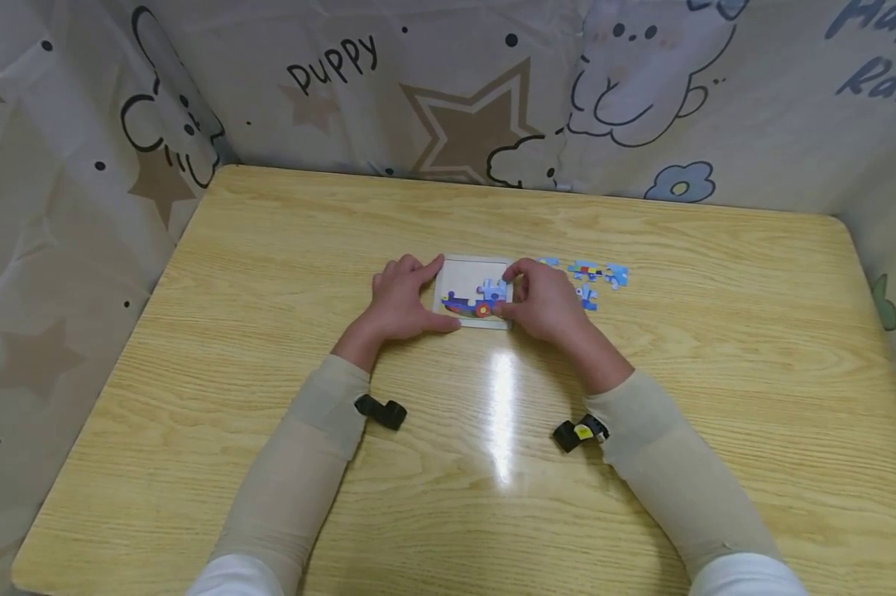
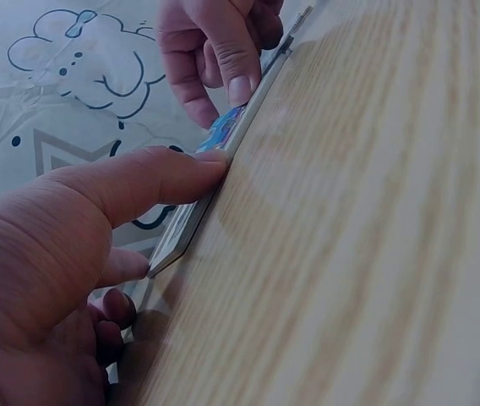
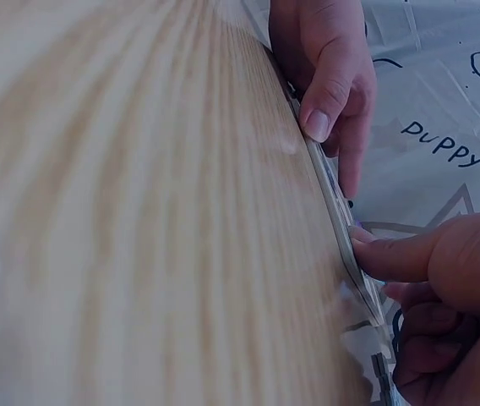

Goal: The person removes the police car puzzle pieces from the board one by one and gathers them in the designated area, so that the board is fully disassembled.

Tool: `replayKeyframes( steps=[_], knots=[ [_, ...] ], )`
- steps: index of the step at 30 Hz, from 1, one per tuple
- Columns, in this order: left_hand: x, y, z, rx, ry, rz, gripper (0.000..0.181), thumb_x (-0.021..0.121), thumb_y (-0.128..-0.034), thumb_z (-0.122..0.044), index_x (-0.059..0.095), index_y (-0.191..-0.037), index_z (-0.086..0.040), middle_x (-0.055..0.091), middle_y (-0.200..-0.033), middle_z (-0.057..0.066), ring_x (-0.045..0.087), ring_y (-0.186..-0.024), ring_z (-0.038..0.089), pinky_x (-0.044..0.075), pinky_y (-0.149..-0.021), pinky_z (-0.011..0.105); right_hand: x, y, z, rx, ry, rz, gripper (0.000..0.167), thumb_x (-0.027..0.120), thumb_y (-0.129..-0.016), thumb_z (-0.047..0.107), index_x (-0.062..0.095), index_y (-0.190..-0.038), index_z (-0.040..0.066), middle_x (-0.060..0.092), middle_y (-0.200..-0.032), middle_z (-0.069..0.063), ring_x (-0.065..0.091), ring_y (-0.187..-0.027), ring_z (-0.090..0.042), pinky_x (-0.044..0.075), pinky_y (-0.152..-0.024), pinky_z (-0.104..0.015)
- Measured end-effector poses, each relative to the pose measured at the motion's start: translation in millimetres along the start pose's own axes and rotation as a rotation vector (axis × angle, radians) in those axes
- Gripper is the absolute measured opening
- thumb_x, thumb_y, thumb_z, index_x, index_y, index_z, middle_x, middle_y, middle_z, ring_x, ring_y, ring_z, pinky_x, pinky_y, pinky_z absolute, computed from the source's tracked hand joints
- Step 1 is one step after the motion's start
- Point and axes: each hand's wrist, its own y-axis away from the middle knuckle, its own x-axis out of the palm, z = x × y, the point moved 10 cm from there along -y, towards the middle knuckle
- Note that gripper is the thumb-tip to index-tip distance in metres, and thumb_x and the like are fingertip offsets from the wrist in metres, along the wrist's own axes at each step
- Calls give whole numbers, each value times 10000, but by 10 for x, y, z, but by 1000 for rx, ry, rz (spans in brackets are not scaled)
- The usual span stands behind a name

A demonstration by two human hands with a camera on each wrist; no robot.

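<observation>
Sleeves (image 1: 291,472), hands (image 1: 401,305) at tray (image 1: 486,324) edges, broad tabletop (image 1: 448,530)

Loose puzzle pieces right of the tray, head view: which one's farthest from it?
The mostly light-blue piece, at the far right end of the group; the other loose pieces all lie closer to the tray.

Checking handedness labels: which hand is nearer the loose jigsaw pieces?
Right. The right hand is beside the loose jigsaw pieces; the left hand is across the puzzle tray from them.
</observation>
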Motion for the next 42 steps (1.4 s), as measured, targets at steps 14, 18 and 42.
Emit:
replayKeyframes(
  steps=[14,18,42],
  knots=[
    [0,4,-11,-2,3,8,1083,847,-722,-547,311,-1580,-159,415,-1162,64,342,-1063,259,211,-912,440,-67,19,1,20,6,-56,419,858,-808,249,630,-1120,87,517,-745,-59,460,-651,-233,359,-625,-377],
    [-1,4,-13,0,-1,6,1078,847,-724,-542,314,-1579,-157,417,-1161,65,343,-1062,259,213,-912,441,-81,24,-21,33,29,-64,440,864,-797,277,630,-1115,84,507,-752,-58,451,-671,-233,343,-637,-376],
    [10,-2,-2,10,0,5,1083,841,-722,-556,310,-1581,-162,419,-1170,63,349,-1074,255,211,-934,448,17,20,60,-53,-17,15,385,774,-892,194,638,-1228,65,503,-713,-60,443,-615,-229,346,-600,-373]
  ],
)
